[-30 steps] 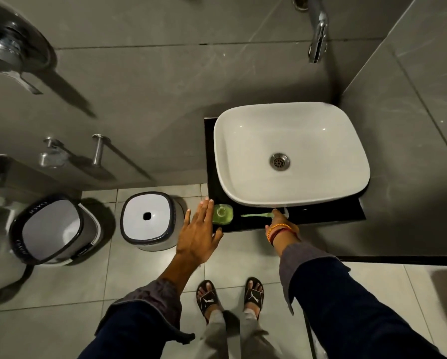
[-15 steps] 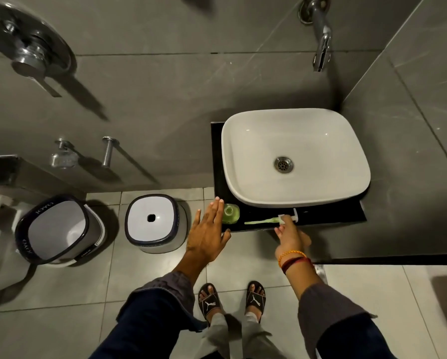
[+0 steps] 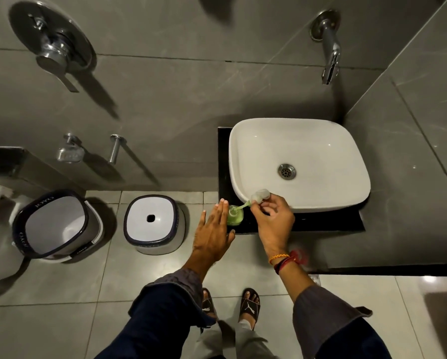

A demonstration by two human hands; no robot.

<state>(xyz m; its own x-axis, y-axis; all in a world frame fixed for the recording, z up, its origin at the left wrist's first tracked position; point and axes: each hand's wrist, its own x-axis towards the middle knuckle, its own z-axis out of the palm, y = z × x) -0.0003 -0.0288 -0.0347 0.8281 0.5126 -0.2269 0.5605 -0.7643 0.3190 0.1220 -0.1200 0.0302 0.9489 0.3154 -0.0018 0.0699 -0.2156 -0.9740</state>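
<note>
A white basin (image 3: pixel 298 141) sits on a black counter (image 3: pixel 321 221). At the counter's front left corner stands a small green bottle (image 3: pixel 235 216). My right hand (image 3: pixel 273 216) pinches a pale green toothbrush (image 3: pixel 244 205) near its capped head (image 3: pixel 261 195), lifted off the counter, with the handle's end over the bottle. My left hand (image 3: pixel 213 234) hovers with fingers straight just left of the bottle; whether it touches the bottle is unclear.
A wall tap (image 3: pixel 330 60) juts out above the basin. On the floor to the left stand a white stool (image 3: pixel 153 222) and an open bucket (image 3: pixel 53 224). A shower mixer (image 3: pixel 52 51) and wall fittings (image 3: pixel 70 151) are mounted further left. My sandalled feet (image 3: pixel 248 305) are below.
My right hand picked the toothbrush up off the counter and raised it toward the basin's front rim. My left hand stayed beside the green bottle.
</note>
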